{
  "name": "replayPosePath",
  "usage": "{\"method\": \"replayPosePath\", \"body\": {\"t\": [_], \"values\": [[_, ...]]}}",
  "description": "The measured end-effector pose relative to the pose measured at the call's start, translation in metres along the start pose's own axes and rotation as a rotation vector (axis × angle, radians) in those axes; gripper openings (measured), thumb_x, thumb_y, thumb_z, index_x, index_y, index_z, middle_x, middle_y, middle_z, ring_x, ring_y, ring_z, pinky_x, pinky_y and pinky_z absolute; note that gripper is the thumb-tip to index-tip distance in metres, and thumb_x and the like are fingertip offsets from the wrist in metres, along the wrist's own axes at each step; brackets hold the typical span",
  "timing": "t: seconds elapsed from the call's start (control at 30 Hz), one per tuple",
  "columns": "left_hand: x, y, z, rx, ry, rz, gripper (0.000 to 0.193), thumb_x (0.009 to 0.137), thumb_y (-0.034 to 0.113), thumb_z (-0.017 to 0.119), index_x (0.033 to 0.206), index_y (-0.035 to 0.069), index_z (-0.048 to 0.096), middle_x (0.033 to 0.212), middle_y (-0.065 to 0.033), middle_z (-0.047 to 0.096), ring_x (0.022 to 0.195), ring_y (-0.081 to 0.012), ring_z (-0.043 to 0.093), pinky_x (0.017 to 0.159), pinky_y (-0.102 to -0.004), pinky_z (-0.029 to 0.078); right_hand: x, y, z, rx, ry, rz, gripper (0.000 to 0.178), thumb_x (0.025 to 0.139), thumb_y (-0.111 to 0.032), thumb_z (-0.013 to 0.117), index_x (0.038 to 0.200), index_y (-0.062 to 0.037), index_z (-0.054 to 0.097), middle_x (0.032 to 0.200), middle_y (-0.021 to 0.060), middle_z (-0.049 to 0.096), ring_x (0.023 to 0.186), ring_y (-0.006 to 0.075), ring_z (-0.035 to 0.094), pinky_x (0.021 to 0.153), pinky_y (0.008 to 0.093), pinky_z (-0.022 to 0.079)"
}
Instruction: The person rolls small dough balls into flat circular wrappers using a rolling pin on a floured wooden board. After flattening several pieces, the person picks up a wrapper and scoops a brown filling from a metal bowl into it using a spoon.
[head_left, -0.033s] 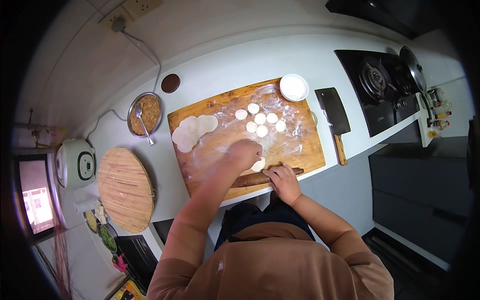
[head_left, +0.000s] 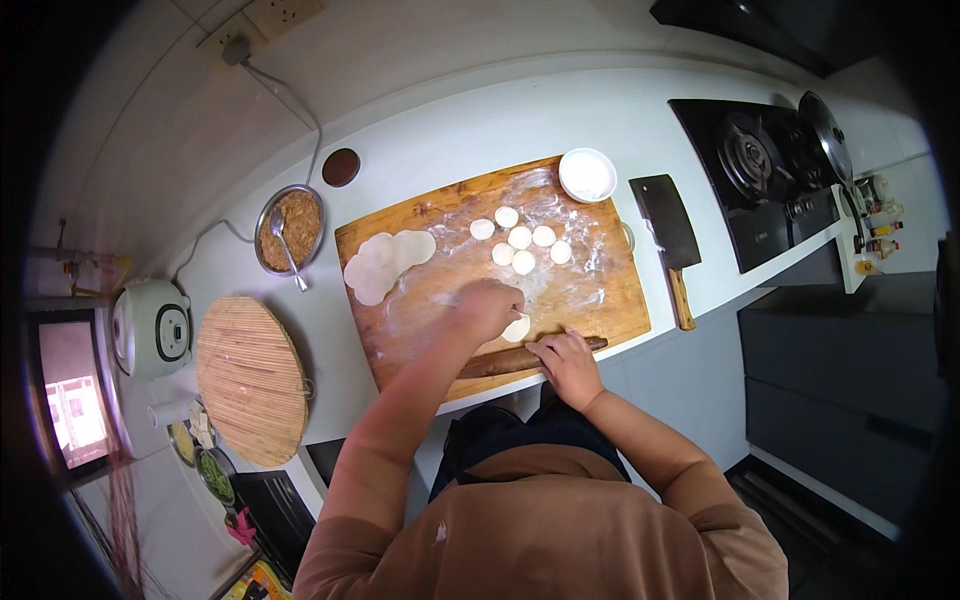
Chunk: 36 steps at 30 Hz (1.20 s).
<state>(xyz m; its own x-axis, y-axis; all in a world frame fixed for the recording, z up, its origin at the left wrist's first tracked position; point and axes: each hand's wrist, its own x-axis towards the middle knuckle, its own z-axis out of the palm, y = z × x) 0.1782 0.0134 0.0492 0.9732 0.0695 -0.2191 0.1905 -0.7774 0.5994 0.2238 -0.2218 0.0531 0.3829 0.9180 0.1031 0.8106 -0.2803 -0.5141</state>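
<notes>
My left hand (head_left: 490,309) is closed in a pinch on the edge of a small flattened dough wrapper (head_left: 517,329), which lies on the floury wooden board (head_left: 610,290). A dark wooden rolling pin (head_left: 503,362) lies just on the near side of that wrapper, along the board's front edge. Over the pin's right part my right hand (head_left: 566,366) is closed, with its thumb toward the wrapper. Beyond my hands sit several small flattened dough pieces (head_left: 521,237). Rolled wrappers (head_left: 374,274) overlap at the board's left side.
A white bowl of flour (head_left: 588,176) stands at the board's far right corner. Right of it lies a cleaver (head_left: 667,222), then a gas hob (head_left: 745,160). To the left are a metal bowl of filling with a spoon (head_left: 298,215), a round slatted tray (head_left: 250,380) and a rice cooker (head_left: 150,328).
</notes>
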Motion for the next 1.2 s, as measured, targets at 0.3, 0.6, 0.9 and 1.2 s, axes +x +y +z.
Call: {"method": "replayPosePath", "body": {"t": [0.3, 0.6, 0.9, 1.2], "values": [[-0.077, -0.024, -0.011, -0.084, 0.208, 0.213, 0.019, 0.082, 0.01, 0.072, 0.101, 0.013, 0.074, 0.106, -0.0052, 0.072, 0.103, -0.0289, 0.064, 0.093, -0.0415, 0.05, -0.006, -0.004, -0.009, 0.015, 0.0, -0.047, 0.044, 0.08, -0.008, 0.07, 0.123, -0.0164, 0.066, 0.108, 0.0045, 0.062, 0.106, 0.0269, 0.06, 0.109, 0.0484, 0.043], [-0.13, 0.007, 0.024, 0.284, 0.168, -0.169, 0.067, 0.096, 0.036, 0.06, 0.152, 0.006, 0.038, 0.161, -0.0112, 0.034, 0.151, -0.0285, 0.027, 0.123, -0.0537, 0.018, 0.029, 0.014, -0.007, -0.034, -0.065, -0.043, 0.054, 0.08, -0.018, 0.074, 0.132, -0.0139, 0.058, 0.132, 0.0084, 0.057, 0.127, 0.031, 0.051, 0.112, 0.0457, 0.04], [-0.068, -0.023, 0.007, 0.347, 0.304, -0.329, 0.072, 0.1, 0.045, 0.052, 0.156, 0.006, 0.03, 0.165, -0.0127, 0.025, 0.153, -0.0292, 0.021, 0.124, -0.0519, 0.016, 0.107, 0.032, -0.005, -0.256, 0.021, 0.028, 0.065, 0.093, -0.044, 0.062, 0.149, -0.0149, 0.045, 0.158, 0.0104, 0.037, 0.145, 0.0358, 0.035, 0.12, 0.0464, 0.029], [-0.122, 0.0, 0.029, 0.256, 0.19, -0.319, 0.077, 0.096, 0.041, 0.06, 0.156, 0.004, 0.029, 0.164, -0.0144, 0.026, 0.153, -0.0307, 0.023, 0.123, -0.0517, 0.017, 0.07, 0.011, -0.02, -0.25, -0.124, -0.159, 0.07, 0.091, -0.043, 0.065, 0.151, -0.0169, 0.042, 0.157, 0.0087, 0.04, 0.144, 0.0342, 0.036, 0.12, 0.0473, 0.029]]}}
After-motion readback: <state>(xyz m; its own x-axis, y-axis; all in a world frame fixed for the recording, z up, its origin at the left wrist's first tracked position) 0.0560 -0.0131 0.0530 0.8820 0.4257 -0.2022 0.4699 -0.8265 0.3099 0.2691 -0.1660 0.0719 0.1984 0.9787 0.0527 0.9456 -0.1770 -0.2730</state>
